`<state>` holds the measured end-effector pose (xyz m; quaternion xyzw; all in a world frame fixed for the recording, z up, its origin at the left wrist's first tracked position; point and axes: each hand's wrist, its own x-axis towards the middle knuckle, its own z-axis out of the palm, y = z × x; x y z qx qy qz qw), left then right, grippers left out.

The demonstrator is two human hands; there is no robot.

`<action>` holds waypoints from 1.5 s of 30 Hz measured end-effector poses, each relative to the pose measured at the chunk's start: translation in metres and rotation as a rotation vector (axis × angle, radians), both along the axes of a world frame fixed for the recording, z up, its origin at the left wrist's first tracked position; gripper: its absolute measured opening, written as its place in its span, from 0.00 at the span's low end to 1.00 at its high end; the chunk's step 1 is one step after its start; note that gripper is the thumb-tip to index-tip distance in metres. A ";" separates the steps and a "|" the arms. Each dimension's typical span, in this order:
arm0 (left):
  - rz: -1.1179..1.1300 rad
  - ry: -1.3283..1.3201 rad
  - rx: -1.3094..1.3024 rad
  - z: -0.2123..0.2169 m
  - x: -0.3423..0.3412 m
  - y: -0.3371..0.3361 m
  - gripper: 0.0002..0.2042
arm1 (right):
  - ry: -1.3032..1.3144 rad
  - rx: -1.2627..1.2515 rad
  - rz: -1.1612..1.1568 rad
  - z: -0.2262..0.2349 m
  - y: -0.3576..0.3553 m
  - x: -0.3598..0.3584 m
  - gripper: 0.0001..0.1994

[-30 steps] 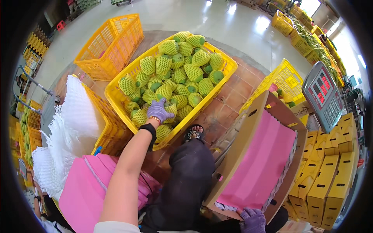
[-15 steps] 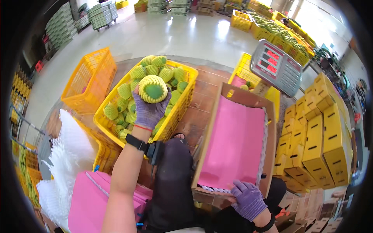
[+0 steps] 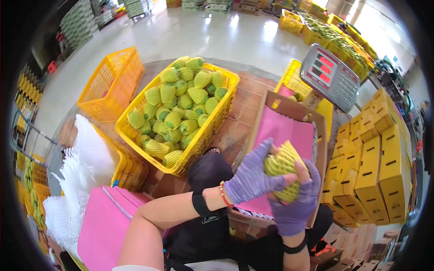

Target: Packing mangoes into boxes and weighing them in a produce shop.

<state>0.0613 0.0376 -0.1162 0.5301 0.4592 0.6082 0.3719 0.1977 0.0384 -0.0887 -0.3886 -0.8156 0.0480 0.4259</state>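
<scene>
Both my hands hold one green fruit in a yellow foam net sleeve [image 3: 281, 168] above an open cardboard carton [image 3: 320, 117]. My left hand [image 3: 253, 174], in a purple fingerless glove, grips its left side. My right hand [image 3: 296, 207], gloved the same way, wraps it from the right and below. Pink sheet [image 3: 289, 128] lines the carton, with a wavy grey-white strip along one edge. To the left, a yellow plastic crate [image 3: 205, 128] is heaped with similar netted fruit [image 3: 173, 119].
A digital scale [image 3: 330, 74] with red digits stands beyond the carton. Yellow boxes [image 3: 370, 169] are stacked at right. An orange crate [image 3: 108, 86] is at far left. White foam nets [image 3: 83, 167] and a pink stack [image 3: 101, 226] lie near my left arm.
My left hand has brought the netted fruit from above the yellow crate rightward to the carton. My right hand has risen from the carton's near edge and closed on the fruit too.
</scene>
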 end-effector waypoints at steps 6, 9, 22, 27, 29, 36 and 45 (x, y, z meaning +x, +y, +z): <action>0.312 0.603 -0.327 -0.076 -0.184 0.066 0.16 | -0.353 -0.416 -0.146 -0.035 0.008 0.071 0.32; 0.607 0.995 -1.085 -0.138 -0.285 0.090 0.40 | -0.642 -0.497 -0.086 -0.051 0.015 0.095 0.34; 0.650 0.386 -0.709 -0.222 -0.329 0.046 0.29 | -0.898 -0.555 -0.008 -0.057 0.024 0.092 0.32; 0.036 -0.074 -0.274 -0.102 -0.269 0.018 0.35 | -0.742 -0.286 0.050 -0.035 0.014 0.071 0.29; -0.122 -0.059 -0.265 -0.056 -0.228 0.011 0.37 | -0.628 -0.137 0.175 -0.021 0.009 0.051 0.24; -0.654 0.410 -0.212 0.021 -0.091 -0.021 0.25 | -0.307 0.250 0.312 -0.003 -0.018 0.007 0.22; 0.220 1.235 -1.006 -0.140 -0.279 0.055 0.34 | -0.678 -0.635 0.106 -0.056 0.009 0.040 0.33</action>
